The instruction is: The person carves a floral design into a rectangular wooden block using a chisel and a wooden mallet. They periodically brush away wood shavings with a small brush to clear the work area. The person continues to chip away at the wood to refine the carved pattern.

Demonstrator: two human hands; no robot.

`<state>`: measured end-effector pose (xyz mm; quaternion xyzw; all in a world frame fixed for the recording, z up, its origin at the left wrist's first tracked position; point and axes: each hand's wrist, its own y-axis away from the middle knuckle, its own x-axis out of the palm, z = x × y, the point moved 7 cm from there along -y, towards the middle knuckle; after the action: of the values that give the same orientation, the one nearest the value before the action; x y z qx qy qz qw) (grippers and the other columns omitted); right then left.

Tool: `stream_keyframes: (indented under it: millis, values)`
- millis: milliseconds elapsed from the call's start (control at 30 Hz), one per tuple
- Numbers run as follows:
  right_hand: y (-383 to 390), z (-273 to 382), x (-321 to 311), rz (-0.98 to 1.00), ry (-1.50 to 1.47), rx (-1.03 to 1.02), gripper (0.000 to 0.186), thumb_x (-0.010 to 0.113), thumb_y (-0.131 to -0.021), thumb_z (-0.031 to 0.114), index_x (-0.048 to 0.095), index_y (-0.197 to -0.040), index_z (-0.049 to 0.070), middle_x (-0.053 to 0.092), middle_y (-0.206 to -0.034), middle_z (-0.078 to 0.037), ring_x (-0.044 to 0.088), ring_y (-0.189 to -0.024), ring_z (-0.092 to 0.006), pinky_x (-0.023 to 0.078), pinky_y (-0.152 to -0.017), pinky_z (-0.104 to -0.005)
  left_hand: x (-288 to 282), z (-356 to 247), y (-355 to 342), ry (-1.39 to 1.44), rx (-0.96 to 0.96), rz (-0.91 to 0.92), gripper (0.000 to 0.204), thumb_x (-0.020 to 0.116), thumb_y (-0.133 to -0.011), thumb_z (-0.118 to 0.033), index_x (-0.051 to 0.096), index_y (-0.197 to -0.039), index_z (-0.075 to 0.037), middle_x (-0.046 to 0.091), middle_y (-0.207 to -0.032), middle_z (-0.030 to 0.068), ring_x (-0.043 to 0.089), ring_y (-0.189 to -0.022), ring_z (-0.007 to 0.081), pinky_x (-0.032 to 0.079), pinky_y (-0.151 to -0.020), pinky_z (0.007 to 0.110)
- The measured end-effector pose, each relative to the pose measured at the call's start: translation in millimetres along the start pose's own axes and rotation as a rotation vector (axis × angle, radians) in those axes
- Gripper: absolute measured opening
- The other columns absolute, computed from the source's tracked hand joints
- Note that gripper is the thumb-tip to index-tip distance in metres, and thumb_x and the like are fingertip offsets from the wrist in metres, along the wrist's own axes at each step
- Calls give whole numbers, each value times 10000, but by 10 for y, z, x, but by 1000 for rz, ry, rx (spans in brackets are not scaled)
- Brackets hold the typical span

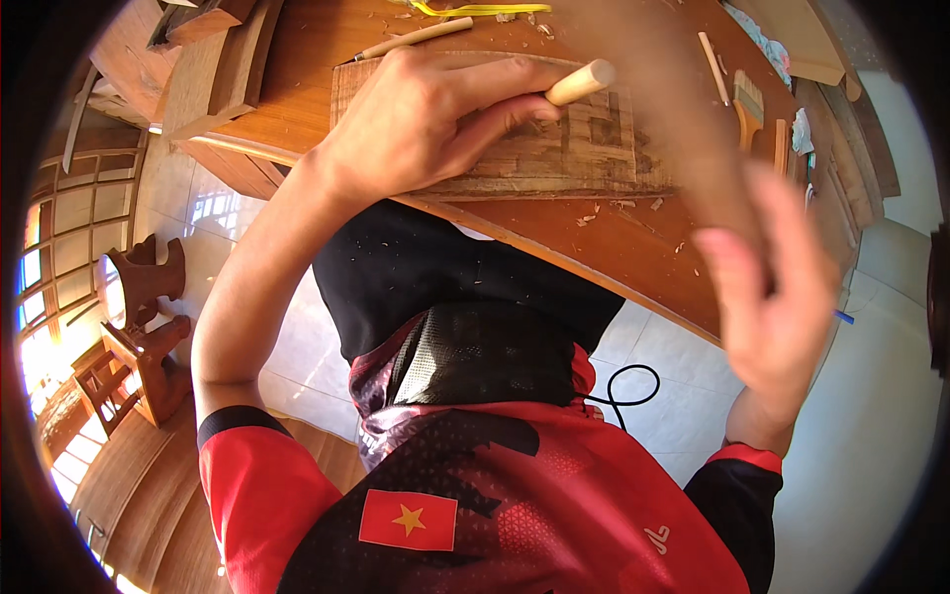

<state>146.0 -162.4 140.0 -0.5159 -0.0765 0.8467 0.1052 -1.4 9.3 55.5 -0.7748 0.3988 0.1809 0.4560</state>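
My left hand (426,124) is closed round a tool with a pale round wooden handle (584,81), over a carved wooden board (594,163) on the table. The tool's other end is hidden by my fingers. My right hand (767,282) grips a long brown wooden mallet or bar (693,129), raised at the right and smeared by motion, its far end near the top edge.
Wood blocks (218,74) sit at the table's (614,252) left. Another handled tool (411,38), a yellow item (485,9), a brush (747,114), a thin stick (714,64) and shavings lie around the board. Wooden furniture (143,366) stands on the floor at left.
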Motion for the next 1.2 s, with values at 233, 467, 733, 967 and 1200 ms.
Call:
stream_keyframes:
  millis: [233,467,733,967,1200]
  values:
    - [-38,182,145,86,-2,-49,430,748,-952,127,609,-1313,-59,750,-1103,-173,732,-962,-239,559,-853,-345,-114,30,294,-130,-44,-21,128,738,-947,-123,706,-1070,-101,664,-744,91,660,-611,290,511,-550,397]
    - [-31,49,-6,-31,-261,176,451,653,-1022,170,533,-1383,-73,612,-859,-20,498,-650,-47,378,-587,-214,-127,-153,369,-99,10,4,293,733,-870,61,705,-1155,-1,769,-1183,113,777,-910,255,615,-732,312]
    - [93,-143,17,-44,-322,298,365,740,-969,137,615,-1268,-31,695,-936,-107,656,-787,-151,516,-733,-267,-329,-51,401,3,-178,-115,194,602,-989,66,706,-1151,34,752,-1184,166,736,-1102,293,588,-924,359]
    - [107,-184,13,-59,-357,315,373,734,-971,129,610,-1284,-30,700,-950,-92,643,-804,-140,510,-762,-252,-246,-36,255,74,-158,-19,152,639,-957,70,724,-1065,7,752,-1172,153,743,-1051,293,585,-903,364]
    - [121,-193,30,5,-322,300,421,658,-1019,143,543,-1373,-52,632,-905,-50,521,-678,-70,398,-614,-224,-177,-34,183,49,-84,47,148,655,-944,66,692,-1066,-10,755,-1138,130,745,-995,295,586,-855,358]
